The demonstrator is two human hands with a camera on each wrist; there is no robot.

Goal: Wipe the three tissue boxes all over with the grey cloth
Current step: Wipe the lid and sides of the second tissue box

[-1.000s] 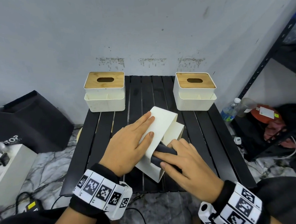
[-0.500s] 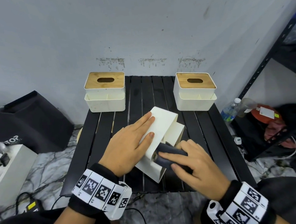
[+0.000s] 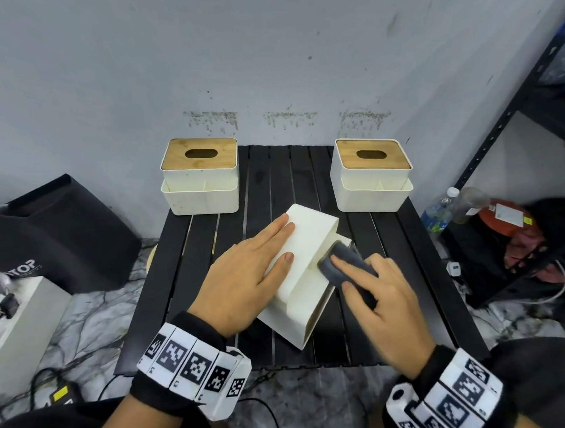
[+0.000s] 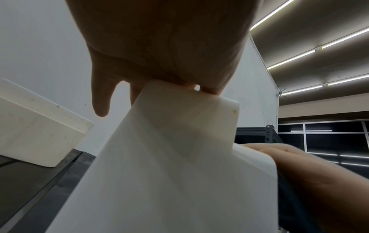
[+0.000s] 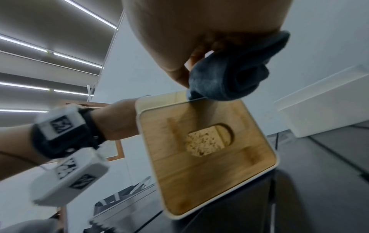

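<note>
Black slatted desk carries all three boxes: two upright at back, left box, right box. Middle box tipped on side at desk centre. Left hand flat, fingers straight, pressing box steady. Right hand curled tight round cloth; cloth has slid farther up box's right face within last second, so wiping of this side progresses, likely first box only.
</note>
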